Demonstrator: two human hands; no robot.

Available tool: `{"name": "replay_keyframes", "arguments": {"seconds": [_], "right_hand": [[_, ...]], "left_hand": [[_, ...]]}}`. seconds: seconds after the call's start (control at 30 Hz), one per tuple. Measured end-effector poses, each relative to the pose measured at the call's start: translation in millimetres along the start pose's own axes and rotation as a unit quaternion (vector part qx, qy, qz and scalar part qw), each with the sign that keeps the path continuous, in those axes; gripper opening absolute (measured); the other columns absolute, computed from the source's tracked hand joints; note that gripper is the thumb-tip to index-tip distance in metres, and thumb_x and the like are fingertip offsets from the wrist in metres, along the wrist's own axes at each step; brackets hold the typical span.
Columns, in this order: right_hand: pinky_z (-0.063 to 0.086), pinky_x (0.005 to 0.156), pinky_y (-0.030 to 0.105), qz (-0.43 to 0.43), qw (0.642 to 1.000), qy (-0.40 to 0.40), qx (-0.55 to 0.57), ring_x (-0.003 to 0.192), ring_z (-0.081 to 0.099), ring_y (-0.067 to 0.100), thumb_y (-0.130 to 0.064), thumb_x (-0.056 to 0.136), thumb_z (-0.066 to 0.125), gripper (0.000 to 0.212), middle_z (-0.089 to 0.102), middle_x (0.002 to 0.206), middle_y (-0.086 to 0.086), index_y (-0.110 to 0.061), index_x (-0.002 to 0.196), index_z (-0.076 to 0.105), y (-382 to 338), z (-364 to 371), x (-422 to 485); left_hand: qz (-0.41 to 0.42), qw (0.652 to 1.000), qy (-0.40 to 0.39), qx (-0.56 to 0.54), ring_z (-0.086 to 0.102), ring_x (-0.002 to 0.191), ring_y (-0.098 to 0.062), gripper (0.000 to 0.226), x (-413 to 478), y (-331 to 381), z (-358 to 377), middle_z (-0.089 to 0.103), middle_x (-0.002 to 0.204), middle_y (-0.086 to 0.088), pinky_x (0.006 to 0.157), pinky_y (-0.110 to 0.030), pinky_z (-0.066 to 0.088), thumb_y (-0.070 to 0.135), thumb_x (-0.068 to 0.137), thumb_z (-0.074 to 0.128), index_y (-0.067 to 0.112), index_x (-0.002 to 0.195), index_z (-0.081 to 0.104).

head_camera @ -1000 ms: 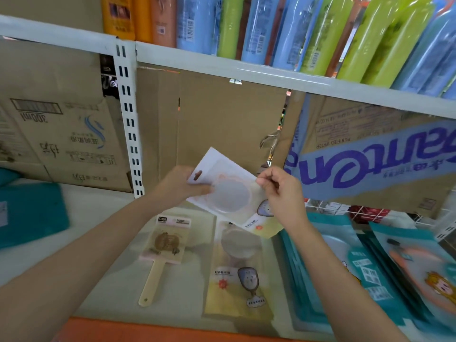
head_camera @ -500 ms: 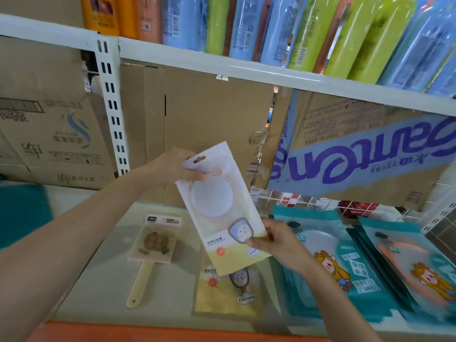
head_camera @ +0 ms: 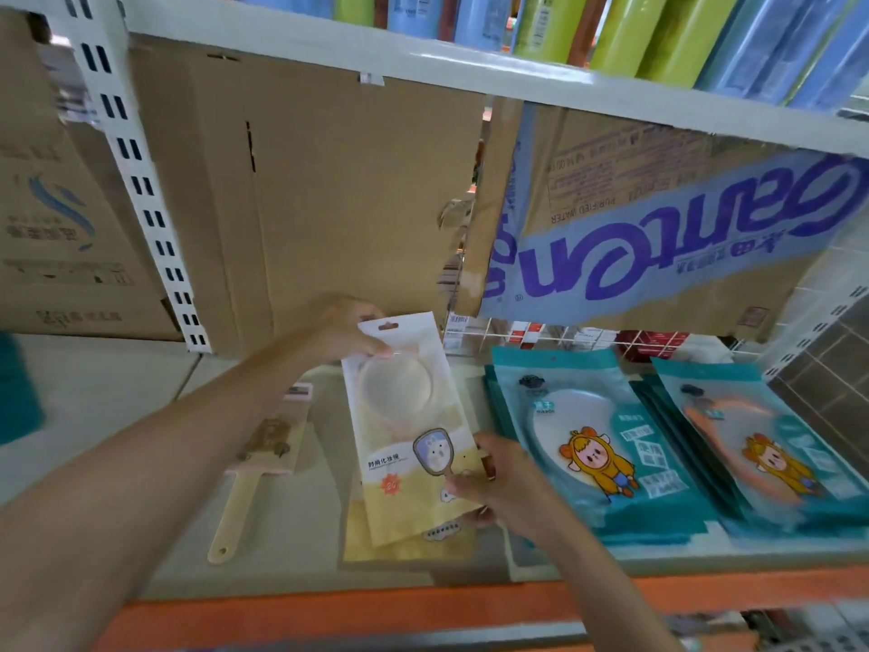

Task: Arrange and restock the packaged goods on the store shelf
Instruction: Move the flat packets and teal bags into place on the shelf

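Two hands pinch glossy flat mirror packet (head_camera: 409, 435): left hand (head_camera: 338, 329) top, right hand (head_camera: 493, 482) bottom.

White slotted upright (head_camera: 141, 190), cardboard backing (head_camera: 329, 181) (flattened boxes), orange shelf edge (head_camera: 329, 609)

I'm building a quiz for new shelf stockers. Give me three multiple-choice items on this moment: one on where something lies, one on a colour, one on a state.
1. Where does the loose hand mirror lie?
A. left of the held yellow packet
B. on the teal packets
C. on the upper shelf

2. What colour are the stacked packets right of the held one?
A. red
B. teal
C. black

3. How is the yellow packet held?
A. by the left hand alone
B. by neither hand
C. by both hands

Answers: 1 A, it rests on the shelf left of the packet. 2 B, their wrappers are teal. 3 C, the left hand pinches its top and the right hand its lower edge.
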State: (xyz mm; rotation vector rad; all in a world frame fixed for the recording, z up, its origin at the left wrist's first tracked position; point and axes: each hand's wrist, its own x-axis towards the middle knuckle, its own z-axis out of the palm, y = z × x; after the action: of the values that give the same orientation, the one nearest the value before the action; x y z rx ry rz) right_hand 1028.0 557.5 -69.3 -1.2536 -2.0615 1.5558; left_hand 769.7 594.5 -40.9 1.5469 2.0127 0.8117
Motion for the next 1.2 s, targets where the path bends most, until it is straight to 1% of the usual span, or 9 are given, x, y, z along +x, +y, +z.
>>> {"name": "replay_keyframes", "arguments": {"seconds": [0.1, 0.27, 0.5, 0.6, 0.7, 0.83, 1.0, 1.1, 1.2], "right_hand": [[0.054, 0.055, 0.023, 0.021, 1.000, -0.002, 0.020, 0.057, 0.063, 0.011, -0.013, 0.084, 0.068, 0.019, 0.064, 0.074, -0.004, -0.022, 0.086, 0.051, -0.4, -0.3, -6.0], [0.044, 0.046, 0.016, 0.058, 0.998, -0.005, -0.012, 0.051, 0.060, 0.010, -0.015, 0.083, 0.067, 0.018, 0.068, 0.086, 0.002, -0.016, 0.092, 0.052, 5.4, 9.3, -13.5], [0.051, 0.052, 0.020, 0.095, 0.994, -0.016, -0.045, 0.051, 0.060, 0.009, -0.016, 0.081, 0.069, 0.024, 0.068, 0.081, 0.001, -0.017, 0.095, 0.049, 11.0, 15.0, -15.5], [0.053, 0.057, 0.023, 0.105, 0.992, -0.016, -0.070, 0.053, 0.058, 0.009, -0.022, 0.078, 0.072, 0.034, 0.068, 0.083, 0.008, -0.013, 0.101, 0.049, 10.7, 17.0, -17.0], [0.050, 0.056, 0.020, 0.098, 0.990, 0.011, -0.104, 0.057, 0.056, 0.006, -0.029, 0.078, 0.072, 0.047, 0.061, 0.079, -0.007, -0.018, 0.115, 0.046, 12.4, 17.4, -17.2], [0.045, 0.080, 0.020, 0.051, 0.986, 0.053, -0.151, 0.093, 0.053, 0.008, -0.030, 0.082, 0.068, 0.072, 0.048, 0.091, -0.020, -0.021, 0.141, 0.027, 10.8, 16.3, -17.2], [0.034, 0.106, 0.033, 0.045, 0.986, 0.082, -0.136, 0.134, 0.036, 0.017, -0.037, 0.083, 0.066, 0.081, 0.033, 0.149, -0.001, -0.017, 0.147, 0.020, 10.3, 13.3, 1.0], [0.033, 0.104, 0.033, 0.058, 0.982, 0.073, -0.161, 0.131, 0.036, 0.021, -0.040, 0.084, 0.064, 0.073, 0.039, 0.143, 0.005, -0.011, 0.141, 0.031, 9.7, 12.0, 17.3], [0.044, 0.085, 0.035, 0.067, 0.976, 0.071, -0.194, 0.102, 0.051, 0.024, -0.047, 0.073, 0.069, 0.051, 0.055, 0.107, 0.006, -0.008, 0.103, 0.054, 10.5, 15.5, 25.9]], "left_hand": [[0.011, 1.000, 0.005, 0.012, 0.053, 0.082, -0.014, 0.032, 5.4, 2.9, 7.2, 0.061, 0.094, -0.001, 0.060, -0.018, 0.038, 0.019, 0.067, 0.080, 0.015, 0.096, 0.067], [0.009, 0.998, -0.048, -0.031, 0.053, 0.088, -0.014, 0.038, 5.9, -3.4, 26.4, 0.058, 0.096, -0.001, 0.058, -0.007, 0.038, 0.004, 0.069, 0.078, 0.004, 0.104, 0.065], [-0.011, 0.995, -0.062, -0.071, 0.054, 0.073, -0.008, 0.035, 5.7, -15.4, 45.7, 0.058, 0.091, 0.000, 0.054, -0.005, 0.041, -0.003, 0.070, 0.074, 0.010, 0.100, 0.062], [-0.004, 0.998, -0.045, -0.054, 0.053, 0.088, -0.012, 0.042, 4.3, -22.0, 51.9, 0.058, 0.099, -0.001, 0.064, -0.004, 0.038, 0.002, 0.071, 0.075, 0.008, 0.110, 0.061], [0.005, 0.998, -0.022, -0.054, 0.054, 0.110, -0.018, 0.052, -1.2, -28.5, 54.1, 0.058, 0.119, -0.006, 0.095, -0.027, 0.042, 0.008, 0.073, 0.076, 0.010, 0.121, 0.055], [0.005, 0.997, 0.011, -0.076, 0.048, 0.119, -0.016, 0.054, -14.2, -33.3, 43.1, 0.051, 0.128, -0.002, 0.090, -0.021, 0.036, 0.016, 0.082, 0.069, 0.009, 0.131, 0.047], [-0.065, 0.993, 0.024, -0.093, 0.046, 0.120, -0.021, 0.049, -35.8, -40.9, 43.7, 0.050, 0.123, -0.001, 0.079, -0.021, 0.032, 0.023, 0.088, 0.061, 0.010, 0.133, 0.046], [-0.078, 0.989, -0.012, -0.127, 0.055, 0.111, -0.024, 0.046, -48.1, -41.9, 53.4, 0.058, 0.113, -0.004, 0.081, -0.029, 0.041, 0.028, 0.080, 0.068, 0.006, 0.119, 0.056], [-0.084, 0.986, -0.034, -0.140, 0.054, 0.118, -0.024, 0.078, -57.0, -43.2, 56.4, 0.057, 0.128, -0.010, 0.102, -0.043, 0.042, 0.049, 0.064, 0.068, 0.006, 0.127, 0.051]]}}
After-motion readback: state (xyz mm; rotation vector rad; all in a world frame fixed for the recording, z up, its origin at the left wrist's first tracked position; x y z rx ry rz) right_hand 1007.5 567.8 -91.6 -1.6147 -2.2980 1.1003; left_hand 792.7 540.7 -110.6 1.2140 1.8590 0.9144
